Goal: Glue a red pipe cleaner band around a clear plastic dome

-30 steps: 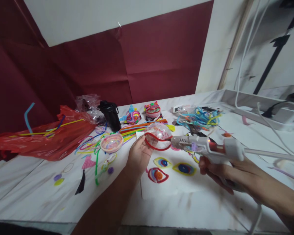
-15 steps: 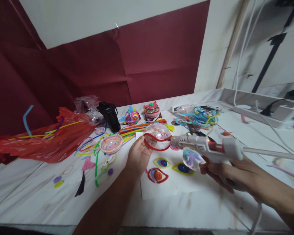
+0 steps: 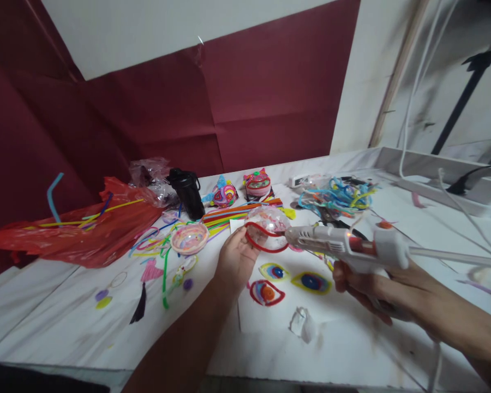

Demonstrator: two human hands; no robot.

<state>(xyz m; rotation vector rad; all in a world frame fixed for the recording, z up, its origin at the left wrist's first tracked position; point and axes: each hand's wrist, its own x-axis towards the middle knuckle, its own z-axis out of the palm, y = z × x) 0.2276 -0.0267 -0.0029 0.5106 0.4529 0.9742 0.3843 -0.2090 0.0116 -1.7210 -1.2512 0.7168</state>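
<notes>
My left hand pinches the left end of a red pipe-cleaner loop bent into an eye-like outline. Wrapped round the handle of a white hot glue gun is my right hand. The gun's nozzle points left and meets the loop's right end; whether it touches cannot be made out. Behind the loop sits a clear, pink-speckled dome. Below lie a red-rimmed eye piece, a small yellow-rimmed eye and a larger yellow-rimmed one. Crumpled white paper rests near the front.
A pink patterned bowl, loose pipe cleaners and a black bottle stand left and behind. Two decorated figures sit at the back. A red plastic bag covers the far left; a blue tangle lies right.
The crumpled paper that was beside my right hand's fingers now lies on the table's front area. Both hands keep the loop and glue gun together; the view has shifted slightly.
</notes>
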